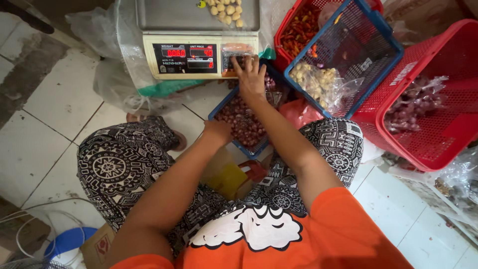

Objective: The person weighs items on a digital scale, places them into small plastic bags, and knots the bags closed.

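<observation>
The right hand stretches forward with its fingers spread flat on the keypad at the front right of a cream digital scale; it grips nothing. The scale stands on the tiled floor, its dark display panel glowing with red digits, and a small heap of pale round cloves lies on its steel pan. The left hand rests at the near edge of a blue basket of small red shallots, just below the scale; its fingers are curled loosely, and whether they hold anything I cannot tell.

To the right, a second blue basket tilts up, holding a clear plastic bag of pale knobbly roots. Behind it, a red basket holds red chillies. Farther right, a large red basket leans on its side with a clear bag of purplish bulbs inside. A yellow packet lies between the person's patterned trouser knees. Crumpled clear plastic bags sit left of the scale.
</observation>
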